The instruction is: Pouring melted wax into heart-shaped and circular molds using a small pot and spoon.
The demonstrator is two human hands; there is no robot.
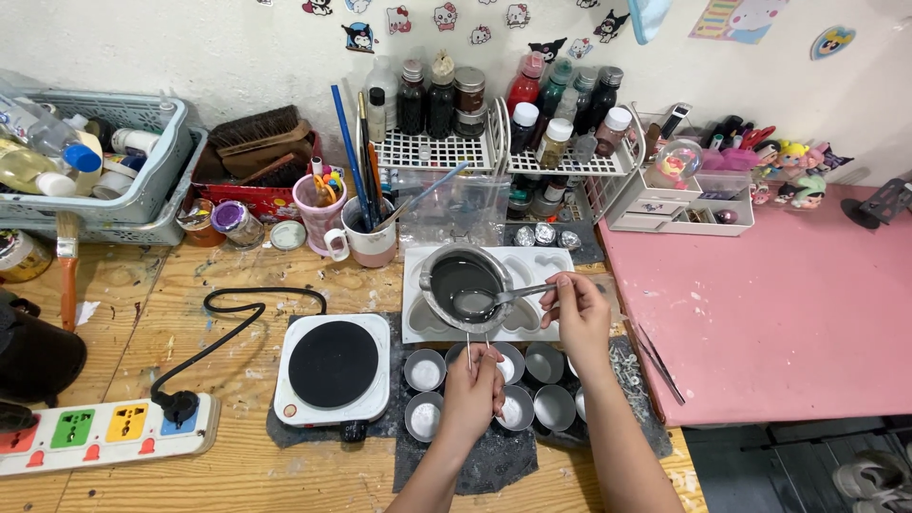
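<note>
My left hand grips the thin wire handle of a small metal pot that holds dark grey liquid and hangs over a white mould tray. My right hand holds a metal spoon by its handle, with the bowl of the spoon dipped in the liquid. Below the pot stand several small round metal cups on a dark mat; some have white bottoms, others look grey inside.
A white single hot plate sits left of the cups, its black cable running to a power strip. Racks of bottles, a mug of brushes, grey baskets and a pink table surround the wooden worktop.
</note>
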